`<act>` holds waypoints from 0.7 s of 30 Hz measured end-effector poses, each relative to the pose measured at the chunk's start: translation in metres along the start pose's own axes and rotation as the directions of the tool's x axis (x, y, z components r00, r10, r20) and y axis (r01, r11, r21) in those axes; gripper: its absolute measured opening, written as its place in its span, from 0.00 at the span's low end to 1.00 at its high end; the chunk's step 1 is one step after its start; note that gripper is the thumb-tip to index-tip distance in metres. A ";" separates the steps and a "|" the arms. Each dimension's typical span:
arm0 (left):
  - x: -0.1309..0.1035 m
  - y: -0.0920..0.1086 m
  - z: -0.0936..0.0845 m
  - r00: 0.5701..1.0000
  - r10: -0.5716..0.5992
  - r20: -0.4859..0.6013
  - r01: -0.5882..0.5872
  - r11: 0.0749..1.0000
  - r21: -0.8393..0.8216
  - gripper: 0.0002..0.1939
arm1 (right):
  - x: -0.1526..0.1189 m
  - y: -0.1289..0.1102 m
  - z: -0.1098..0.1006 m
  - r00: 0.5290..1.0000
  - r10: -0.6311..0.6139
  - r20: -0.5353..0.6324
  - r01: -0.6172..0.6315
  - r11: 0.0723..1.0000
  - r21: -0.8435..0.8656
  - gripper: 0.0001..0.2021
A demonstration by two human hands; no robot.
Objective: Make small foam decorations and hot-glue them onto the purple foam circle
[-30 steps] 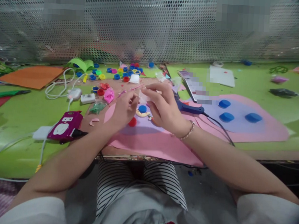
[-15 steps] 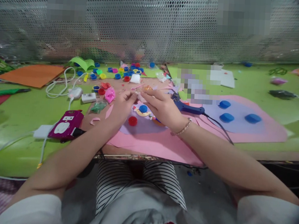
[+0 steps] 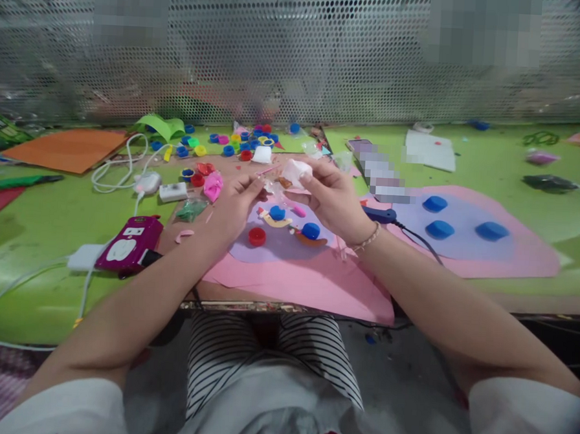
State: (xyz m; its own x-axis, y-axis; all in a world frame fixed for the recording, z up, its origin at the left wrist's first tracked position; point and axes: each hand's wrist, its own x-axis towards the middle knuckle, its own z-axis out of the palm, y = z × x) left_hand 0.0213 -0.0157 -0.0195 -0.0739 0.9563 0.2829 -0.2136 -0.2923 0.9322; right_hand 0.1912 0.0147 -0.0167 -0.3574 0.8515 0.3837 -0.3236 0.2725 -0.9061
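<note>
Above pink sheet (image 3: 311,279), right hand (image 3: 332,196) pinches white piece (image 3: 295,172).

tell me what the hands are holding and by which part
The right hand pinches a small white piece by its lower edge. The left hand pinches something tiny at its fingertips; what it is cannot be told.

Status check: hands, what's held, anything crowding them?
Right hand pinches small white piece. Left hand meets it, fingertips closed on something tiny. Blue caps and red cap lie below.
</note>
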 end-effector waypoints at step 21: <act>0.006 -0.004 -0.003 0.981 -0.156 -0.117 0.167 0.982 0.091 0.08 | -0.003 -0.007 0.005 0.988 0.104 -0.118 -0.084 0.982 0.167 0.13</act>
State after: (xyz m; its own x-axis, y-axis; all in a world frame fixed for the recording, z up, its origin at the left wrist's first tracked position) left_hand 0.0184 -0.0084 -0.0223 -0.1533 0.9825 0.1060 -0.1332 -0.1268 0.9829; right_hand 0.1898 0.0081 -0.0106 -0.2833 0.9221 0.2635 -0.4344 0.1216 -0.8925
